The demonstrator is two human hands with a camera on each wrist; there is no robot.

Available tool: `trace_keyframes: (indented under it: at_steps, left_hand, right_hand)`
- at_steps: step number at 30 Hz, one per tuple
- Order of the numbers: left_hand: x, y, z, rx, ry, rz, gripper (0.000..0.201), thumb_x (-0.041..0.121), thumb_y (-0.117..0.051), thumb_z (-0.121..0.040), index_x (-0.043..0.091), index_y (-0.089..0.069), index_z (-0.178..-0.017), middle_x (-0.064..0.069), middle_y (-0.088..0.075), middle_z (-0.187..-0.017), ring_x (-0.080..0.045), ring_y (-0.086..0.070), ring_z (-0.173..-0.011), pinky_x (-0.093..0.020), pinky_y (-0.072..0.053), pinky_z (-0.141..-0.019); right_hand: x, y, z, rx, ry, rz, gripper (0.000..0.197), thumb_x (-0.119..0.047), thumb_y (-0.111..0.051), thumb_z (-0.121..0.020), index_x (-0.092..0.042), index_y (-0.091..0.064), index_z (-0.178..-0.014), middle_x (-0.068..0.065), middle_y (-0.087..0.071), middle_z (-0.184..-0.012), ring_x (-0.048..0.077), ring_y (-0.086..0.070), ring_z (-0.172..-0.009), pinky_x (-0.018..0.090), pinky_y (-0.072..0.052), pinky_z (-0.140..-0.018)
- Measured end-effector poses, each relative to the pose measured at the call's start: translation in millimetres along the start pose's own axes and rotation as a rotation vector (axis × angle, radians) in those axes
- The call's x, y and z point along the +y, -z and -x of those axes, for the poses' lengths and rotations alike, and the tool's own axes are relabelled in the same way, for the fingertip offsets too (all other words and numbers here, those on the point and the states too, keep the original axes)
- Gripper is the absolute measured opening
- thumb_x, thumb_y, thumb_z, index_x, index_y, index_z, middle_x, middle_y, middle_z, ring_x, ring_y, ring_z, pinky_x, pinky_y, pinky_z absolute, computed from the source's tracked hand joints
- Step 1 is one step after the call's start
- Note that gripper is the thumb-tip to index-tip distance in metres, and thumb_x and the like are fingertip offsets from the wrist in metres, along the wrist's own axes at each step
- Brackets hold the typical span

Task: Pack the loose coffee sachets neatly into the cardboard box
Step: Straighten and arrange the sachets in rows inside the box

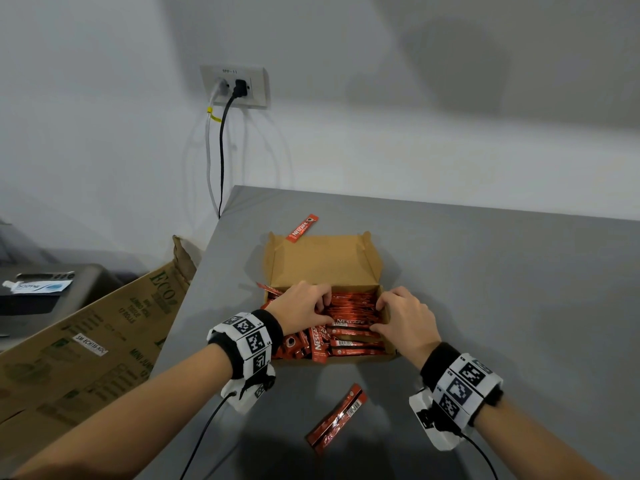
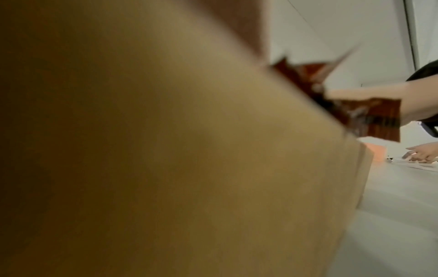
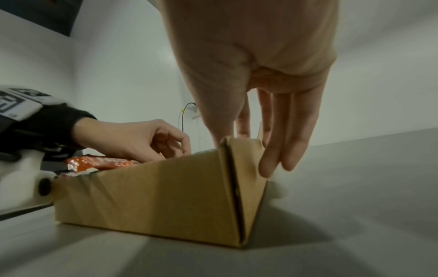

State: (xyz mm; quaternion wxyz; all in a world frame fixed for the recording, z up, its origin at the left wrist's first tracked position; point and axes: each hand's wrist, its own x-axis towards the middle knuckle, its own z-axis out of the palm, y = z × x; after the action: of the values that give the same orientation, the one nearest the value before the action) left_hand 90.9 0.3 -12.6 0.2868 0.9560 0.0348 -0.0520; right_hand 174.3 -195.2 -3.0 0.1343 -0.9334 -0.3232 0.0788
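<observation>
The open cardboard box [image 1: 325, 261] sits mid-table with its lid flap laid back. Red coffee sachets [image 1: 353, 317] fill its near half; several spill over its left side [image 1: 298, 344]. My left hand [image 1: 327, 310] curls its fingers and thumb round the left ends of the sachets. My right hand [image 1: 377, 315] straddles the right wall: in the right wrist view its straight fingers [image 3: 272, 161] lie against the outside of the box [image 3: 154, 196] and the thumb goes inside. One loose sachet [image 1: 302, 228] lies by the flap's far edge, two more [image 1: 337, 419] in front. Blurred cardboard [image 2: 166, 150] blocks the left wrist view.
The grey table [image 1: 485, 306] runs to the right and toward me. A large printed carton [image 1: 104, 334] leans at its left edge. Two cables [image 1: 221, 150] hang from a wall socket behind the far left corner. A dark unit [image 1: 52, 289] stands at far left.
</observation>
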Motion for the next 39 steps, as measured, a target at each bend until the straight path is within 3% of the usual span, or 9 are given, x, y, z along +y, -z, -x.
trace_keyframes:
  at_steps: [2,5,11,17,20,25,28,34,39]
  left_hand:
    - [0,0,0,0.004,-0.003,-0.005,0.028,0.03,-0.069,-0.082,0.011,-0.057,-0.099,-0.004,-0.066,-0.096,-0.012,-0.061,-0.085,-0.021,-0.049,-0.075]
    - [0,-1,0,0.016,-0.006,-0.013,0.025,0.028,-0.068,-0.084,0.011,-0.058,-0.1,-0.004,-0.067,-0.096,-0.01,-0.061,-0.085,-0.018,-0.048,-0.074]
    - [1,-1,1,0.025,-0.007,-0.029,0.018,0.026,-0.063,-0.087,0.011,-0.061,-0.098,-0.003,-0.067,-0.097,-0.011,-0.06,-0.085,-0.018,-0.046,-0.075]
    - [2,0,0,0.021,0.001,-0.027,0.016,0.024,-0.063,-0.088,0.011,-0.063,-0.097,-0.004,-0.067,-0.098,-0.012,-0.061,-0.087,-0.019,-0.047,-0.077]
    - [2,0,1,0.02,0.004,-0.02,0.016,0.023,-0.062,-0.088,0.011,-0.063,-0.097,-0.004,-0.067,-0.098,-0.013,-0.061,-0.087,-0.022,-0.049,-0.08]
    - [2,0,0,0.019,-0.001,-0.015,0.016,0.022,-0.062,-0.088,0.009,-0.065,-0.098,-0.004,-0.068,-0.097,-0.015,-0.063,-0.087,-0.024,-0.051,-0.079]
    - [3,0,0,0.022,0.001,-0.012,0.018,0.023,-0.062,-0.089,0.009,-0.065,-0.099,-0.005,-0.068,-0.097,-0.013,-0.063,-0.087,-0.021,-0.051,-0.078]
    - [2,0,0,0.015,0.005,-0.011,0.018,0.025,-0.062,-0.088,0.009,-0.065,-0.097,-0.006,-0.068,-0.098,-0.013,-0.063,-0.087,-0.023,-0.051,-0.079]
    - [3,0,1,0.025,0.001,-0.016,0.019,0.024,-0.062,-0.088,0.009,-0.066,-0.098,-0.003,-0.068,-0.096,-0.012,-0.061,-0.083,-0.022,-0.05,-0.076]
  right_hand:
    - [-3,2,3,0.04,0.01,0.041,0.031,-0.036,-0.069,-0.079,-0.021,-0.056,-0.103,-0.004,-0.048,-0.114,0.02,-0.056,-0.098,0.032,-0.046,-0.077]
    - [-7,2,6,0.168,0.158,0.141,0.025,-0.031,-0.078,-0.07,-0.018,-0.063,-0.086,0.0,-0.056,-0.096,0.021,-0.058,-0.088,0.036,-0.048,-0.071]
    - [-13,-5,8,-0.126,0.355,0.286,0.026,-0.028,-0.053,-0.091,-0.018,-0.061,-0.113,0.002,-0.054,-0.117,0.023,-0.045,-0.115,0.036,-0.03,-0.09]
    - [-23,-5,-3,-0.155,0.383,0.43,0.029,-0.032,-0.055,-0.089,-0.017,-0.061,-0.113,0.002,-0.056,-0.115,0.025,-0.049,-0.11,0.039,-0.03,-0.089]
    - [-25,-3,-5,-0.082,0.423,0.464,0.015,-0.031,-0.063,-0.084,-0.022,-0.069,-0.094,-0.002,-0.063,-0.098,0.021,-0.055,-0.096,0.037,-0.035,-0.08]
    - [-14,10,-7,-0.207,0.327,-0.043,0.015,-0.026,-0.056,-0.091,-0.019,-0.068,-0.097,-0.004,-0.066,-0.095,0.015,-0.06,-0.09,0.033,-0.048,-0.082]
    - [-5,20,-10,-0.195,0.154,-0.442,0.014,-0.017,-0.056,-0.092,-0.011,-0.066,-0.1,0.001,-0.068,-0.087,0.014,-0.067,-0.076,0.026,-0.057,-0.066]
    - [3,8,-13,-0.152,0.115,-0.43,0.016,-0.015,-0.069,-0.083,-0.01,-0.068,-0.099,0.001,-0.066,-0.088,0.014,-0.065,-0.082,0.021,-0.054,-0.076]
    - [-8,7,-11,-0.065,0.326,-0.33,0.013,-0.013,-0.069,-0.082,-0.01,-0.07,-0.095,-0.004,-0.064,-0.086,-0.002,-0.056,-0.074,0.011,-0.045,-0.073]
